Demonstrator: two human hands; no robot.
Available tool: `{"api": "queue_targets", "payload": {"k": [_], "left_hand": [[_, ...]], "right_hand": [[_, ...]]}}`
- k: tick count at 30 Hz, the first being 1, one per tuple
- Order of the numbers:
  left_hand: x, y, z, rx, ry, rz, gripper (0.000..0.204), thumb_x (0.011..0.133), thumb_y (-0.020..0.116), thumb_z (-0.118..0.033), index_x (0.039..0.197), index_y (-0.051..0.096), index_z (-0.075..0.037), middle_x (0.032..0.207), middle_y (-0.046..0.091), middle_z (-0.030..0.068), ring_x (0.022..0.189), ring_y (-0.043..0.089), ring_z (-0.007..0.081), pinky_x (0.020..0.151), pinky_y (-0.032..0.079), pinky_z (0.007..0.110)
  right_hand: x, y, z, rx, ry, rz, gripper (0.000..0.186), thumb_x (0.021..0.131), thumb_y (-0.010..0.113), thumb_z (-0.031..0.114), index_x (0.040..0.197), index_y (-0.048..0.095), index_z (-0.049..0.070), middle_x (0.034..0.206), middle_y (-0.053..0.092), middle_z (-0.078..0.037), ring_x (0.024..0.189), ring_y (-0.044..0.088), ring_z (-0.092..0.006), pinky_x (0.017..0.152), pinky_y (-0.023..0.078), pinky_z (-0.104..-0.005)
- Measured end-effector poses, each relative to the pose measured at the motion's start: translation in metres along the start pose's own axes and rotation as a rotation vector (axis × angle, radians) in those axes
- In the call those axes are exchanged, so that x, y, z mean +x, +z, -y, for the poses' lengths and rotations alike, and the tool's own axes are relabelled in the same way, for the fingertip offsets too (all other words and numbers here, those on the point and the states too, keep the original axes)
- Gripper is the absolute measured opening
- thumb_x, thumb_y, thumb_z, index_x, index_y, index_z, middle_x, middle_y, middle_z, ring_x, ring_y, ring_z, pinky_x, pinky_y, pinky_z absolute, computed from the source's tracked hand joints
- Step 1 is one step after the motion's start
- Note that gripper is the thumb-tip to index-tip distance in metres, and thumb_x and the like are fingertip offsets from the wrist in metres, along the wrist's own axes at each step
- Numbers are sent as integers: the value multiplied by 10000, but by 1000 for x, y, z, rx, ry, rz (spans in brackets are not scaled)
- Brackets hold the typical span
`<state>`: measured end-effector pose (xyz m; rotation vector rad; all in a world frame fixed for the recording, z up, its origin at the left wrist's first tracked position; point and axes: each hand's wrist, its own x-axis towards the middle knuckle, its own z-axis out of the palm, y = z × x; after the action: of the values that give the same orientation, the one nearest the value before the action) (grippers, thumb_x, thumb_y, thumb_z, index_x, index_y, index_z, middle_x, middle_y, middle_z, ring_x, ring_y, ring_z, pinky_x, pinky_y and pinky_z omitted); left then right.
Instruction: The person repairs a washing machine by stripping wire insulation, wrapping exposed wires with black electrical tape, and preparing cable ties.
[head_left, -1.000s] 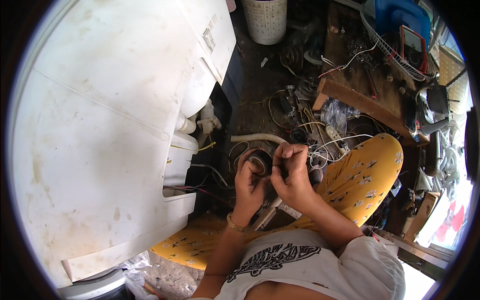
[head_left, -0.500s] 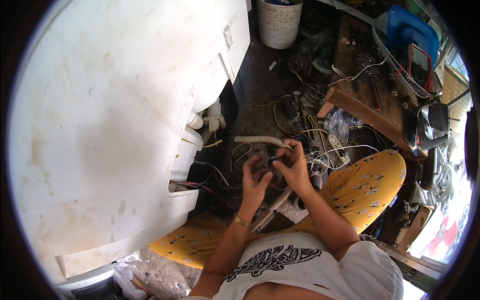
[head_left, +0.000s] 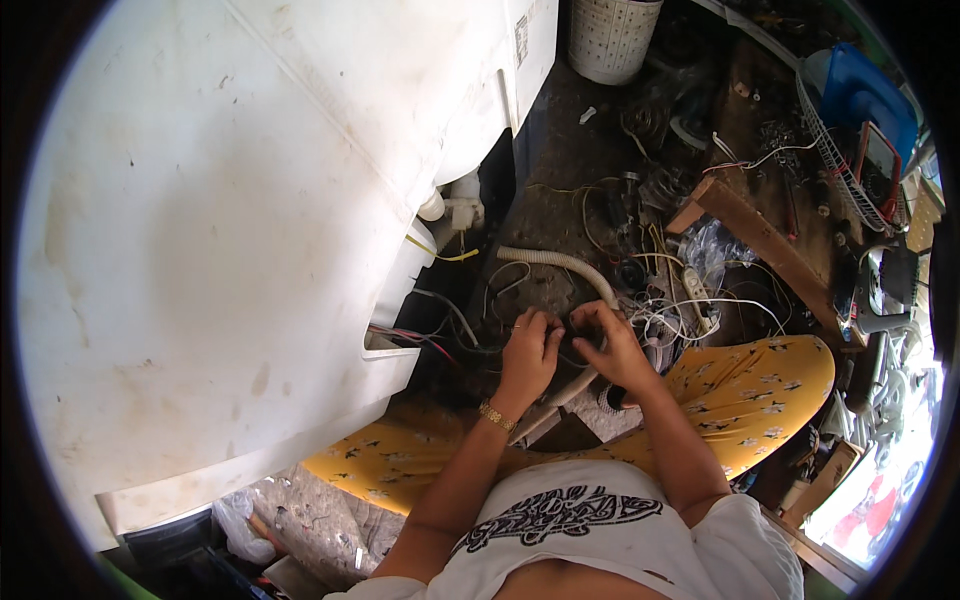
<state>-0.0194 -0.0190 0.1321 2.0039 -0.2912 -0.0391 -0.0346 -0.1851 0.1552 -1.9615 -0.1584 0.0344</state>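
My left hand, with a gold bracelet at its wrist, is closed with thumb and fingers together over the floor in front of me. Close to its right, my right hand is curled with fingertips toward the left hand. A thin dark strand seems to run between them, but what either pinches is too small to make out. Just beyond my right hand, a ribbed cream hose curves across the floor. To my left, a large stained white plastic appliance body has wires coming from its opening.
Tangled white cables and a white power strip lie right of my hands. Farther right stands a wooden board with a wire basket and small parts. A white perforated bin stands at the back.
My left hand has gone from blurred motion with fingers spread to a closed pinch. My right hand's fingers have curled in beside it. The whole view has shifted slightly.
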Motion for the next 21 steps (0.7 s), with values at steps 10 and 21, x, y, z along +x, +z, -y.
{"api": "queue_targets", "payload": {"k": [10, 21], "left_hand": [[-7, 26, 33, -60, -88, -258, 183, 846, 571, -81, 985, 506, 18, 933, 550, 136, 949, 517, 298, 825, 418, 377], [-23, 29, 130, -580, -730, -400, 212, 956, 476, -166, 1062, 561, -3, 830, 596, 46, 650, 524, 82, 563, 425, 205]], "right_hand": [[2, 7, -66, -334, 74, -33, 128, 789, 615, 45, 915, 633, 30, 820, 677, -119, 826, 654, -260, 811, 432, -340], [40, 44, -78, 122, 187, 25, 168, 793, 628, 73, 957, 640, 41, 794, 667, -109, 754, 654, -206, 705, 482, -321]]}}
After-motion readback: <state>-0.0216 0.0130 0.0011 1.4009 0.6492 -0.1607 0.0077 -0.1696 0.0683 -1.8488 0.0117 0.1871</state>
